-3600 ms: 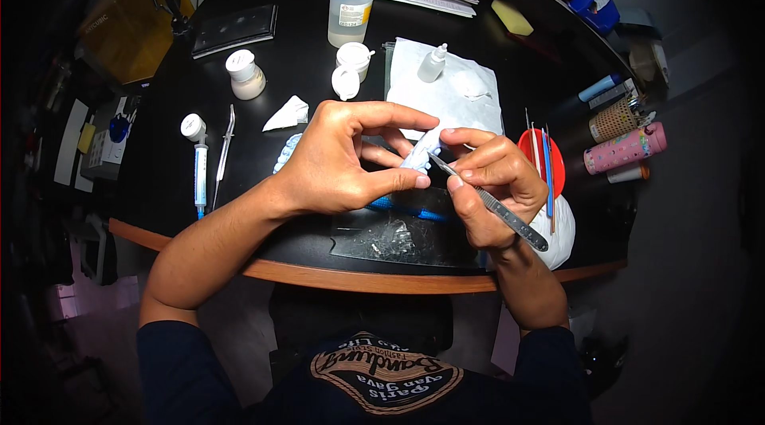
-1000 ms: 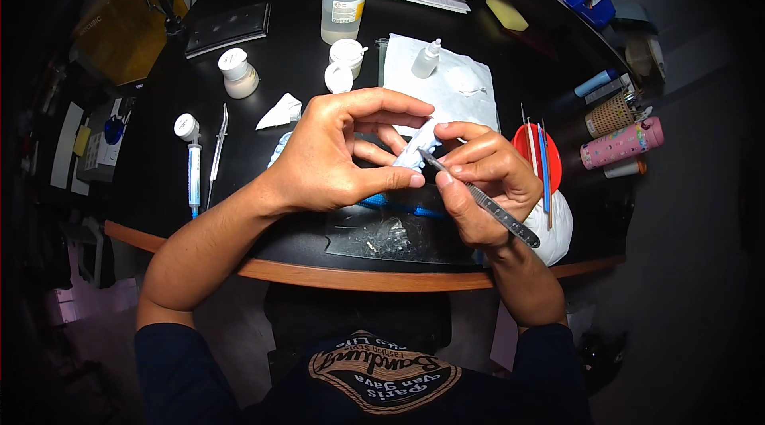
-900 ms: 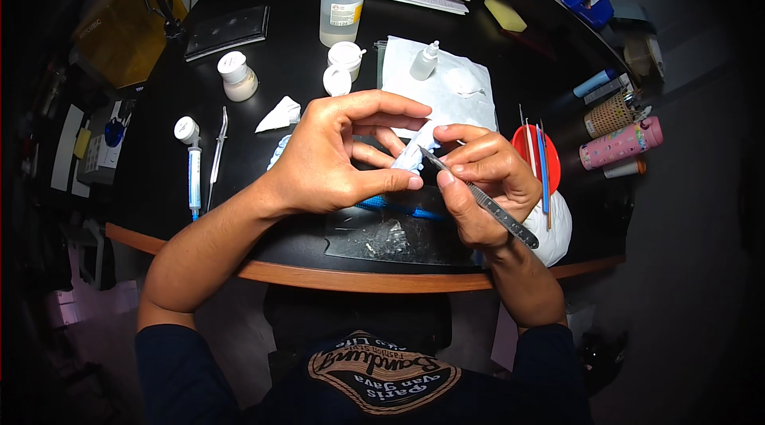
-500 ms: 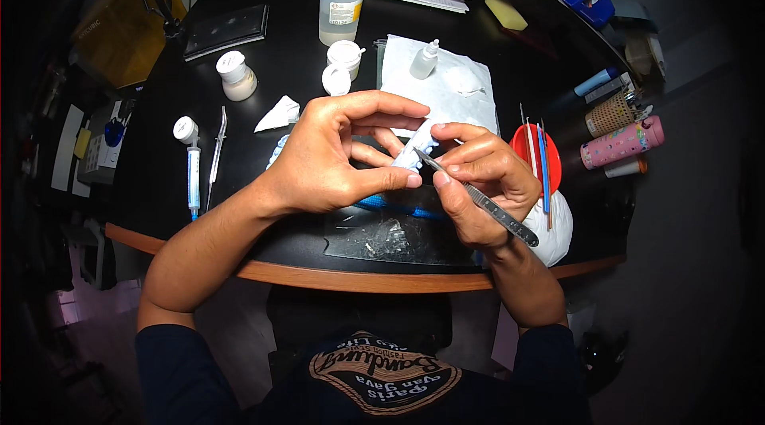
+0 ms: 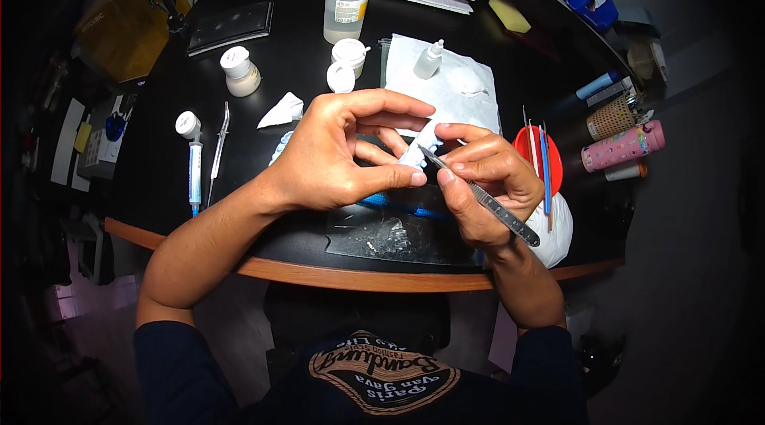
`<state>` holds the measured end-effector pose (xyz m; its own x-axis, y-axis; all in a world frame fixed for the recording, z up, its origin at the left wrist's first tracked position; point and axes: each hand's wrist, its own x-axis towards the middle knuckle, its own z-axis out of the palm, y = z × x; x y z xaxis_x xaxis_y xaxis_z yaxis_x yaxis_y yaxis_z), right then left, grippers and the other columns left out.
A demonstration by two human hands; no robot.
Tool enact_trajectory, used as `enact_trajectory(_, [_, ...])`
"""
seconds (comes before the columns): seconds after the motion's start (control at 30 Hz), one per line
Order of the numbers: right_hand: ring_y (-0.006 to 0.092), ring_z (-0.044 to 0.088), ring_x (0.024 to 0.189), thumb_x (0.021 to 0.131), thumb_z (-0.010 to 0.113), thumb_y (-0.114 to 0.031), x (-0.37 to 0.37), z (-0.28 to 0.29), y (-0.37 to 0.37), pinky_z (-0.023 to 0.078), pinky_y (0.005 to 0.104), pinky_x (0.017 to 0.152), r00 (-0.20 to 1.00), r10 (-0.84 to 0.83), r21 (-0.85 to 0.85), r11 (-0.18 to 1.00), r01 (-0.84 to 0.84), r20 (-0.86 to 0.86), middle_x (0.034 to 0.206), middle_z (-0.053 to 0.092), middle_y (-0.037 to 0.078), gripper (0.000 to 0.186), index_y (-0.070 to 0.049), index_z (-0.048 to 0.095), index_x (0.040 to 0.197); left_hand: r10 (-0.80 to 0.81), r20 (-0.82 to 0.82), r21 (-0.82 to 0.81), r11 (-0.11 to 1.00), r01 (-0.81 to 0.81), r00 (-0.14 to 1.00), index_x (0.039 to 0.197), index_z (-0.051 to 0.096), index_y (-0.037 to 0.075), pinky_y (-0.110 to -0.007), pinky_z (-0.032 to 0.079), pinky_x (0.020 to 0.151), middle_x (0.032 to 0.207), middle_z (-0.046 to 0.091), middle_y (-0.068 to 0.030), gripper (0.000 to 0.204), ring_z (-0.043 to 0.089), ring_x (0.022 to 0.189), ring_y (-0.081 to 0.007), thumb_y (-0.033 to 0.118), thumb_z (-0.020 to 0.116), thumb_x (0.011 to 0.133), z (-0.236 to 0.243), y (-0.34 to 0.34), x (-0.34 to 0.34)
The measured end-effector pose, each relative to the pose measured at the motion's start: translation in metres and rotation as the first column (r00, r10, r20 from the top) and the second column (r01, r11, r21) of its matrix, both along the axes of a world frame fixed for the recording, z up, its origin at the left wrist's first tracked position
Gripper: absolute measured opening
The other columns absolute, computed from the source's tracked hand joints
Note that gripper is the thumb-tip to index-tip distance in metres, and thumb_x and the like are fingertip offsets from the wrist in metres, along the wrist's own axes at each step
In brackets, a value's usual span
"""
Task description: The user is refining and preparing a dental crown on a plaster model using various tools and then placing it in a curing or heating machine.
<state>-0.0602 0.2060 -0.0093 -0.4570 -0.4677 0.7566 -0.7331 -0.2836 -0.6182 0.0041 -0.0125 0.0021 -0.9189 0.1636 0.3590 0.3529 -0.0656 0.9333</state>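
At the centre of the frame the left hand (image 5: 335,156) pinches a small white piece (image 5: 417,152) between thumb and fingers, holding it above the dark bench (image 5: 263,66). The right hand (image 5: 488,182), just right of centre, grips a slim metal tool (image 5: 482,198) whose tip touches the white piece. Below the hands lies a dark cutting mat (image 5: 398,238) with pale scraps on it. Toward the upper middle stand a clear bottle (image 5: 347,4) and a small dropper bottle (image 5: 429,60) on a white cloth (image 5: 446,94). A syringe (image 5: 194,170) lies at the left.
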Motion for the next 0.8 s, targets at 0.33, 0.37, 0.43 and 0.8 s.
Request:
enact_trajectory(0.33, [0.0369, 0.074, 0.106, 0.077, 0.077, 0.01, -0.0031, 0.0023, -0.0003, 0.06, 0.0419, 0.087, 0.996, 0.034, 0.044, 0.999, -0.031, -0.078, 0.086, 0.075, 0.016, 0.016, 0.001, 0.071, 0.088, -0.021, 0.028, 0.006, 1.0, 0.021, 0.999, 0.131, 0.06, -0.013, -0.03, 0.067, 0.086, 0.122, 0.067, -0.0212, 0.057, 0.072, 0.097, -0.0156, -0.009, 0.084, 0.08, -0.0041, -0.0002, -0.0009])
enact_trajectory(0.37, [0.0369, 0.074, 0.106, 0.077, 0.077, 0.01, -0.0027, 0.0021, 0.0, 0.06, 0.0419, 0.087, 0.996, 0.032, 0.042, 0.999, -0.029, -0.078, 0.086, 0.075, 0.016, 0.016, 0.001, 0.071, 0.088, -0.016, 0.016, 0.0, 1.0, 0.016, 1.0, 0.131, 0.06, -0.013, -0.03, 0.067, 0.086, 0.122, 0.067, -0.0215, 0.056, 0.072, 0.097, -0.0157, -0.009, 0.084, 0.08, -0.0038, 0.0, -0.0007])
enact_trajectory(0.43, [0.0372, 0.074, 0.105, 0.077, 0.077, 0.01, -0.0029, 0.0001, -0.0003, 0.06, 0.0425, 0.087, 0.996, 0.043, 0.043, 0.998, -0.04, -0.082, 0.086, 0.075, 0.016, 0.015, 0.001, 0.071, 0.087, -0.017, 0.026, 0.008, 1.0, 0.017, 1.0, 0.131, 0.06, -0.013, -0.03, 0.067, 0.086, 0.122, 0.067, -0.0215, 0.056, 0.072, 0.097, -0.0156, -0.009, 0.084, 0.08, -0.0042, 0.0, -0.0015])
enact_trajectory(0.8, [0.0385, 0.075, 0.103, 0.078, 0.076, 0.011, 0.0001, -0.001, -0.0001, 0.062, 0.0433, 0.087, 0.999, 0.002, 0.02, 1.0, -0.001, -0.054, 0.086, 0.074, 0.017, 0.015, 0.002, 0.069, 0.088, -0.02, 0.044, 0.005, 1.0, 0.02, 0.999, 0.132, 0.06, -0.013, -0.029, 0.067, 0.085, 0.123, 0.067, -0.0205, 0.058, 0.071, 0.097, -0.0146, -0.008, 0.085, 0.079, -0.0035, -0.0008, -0.0021])
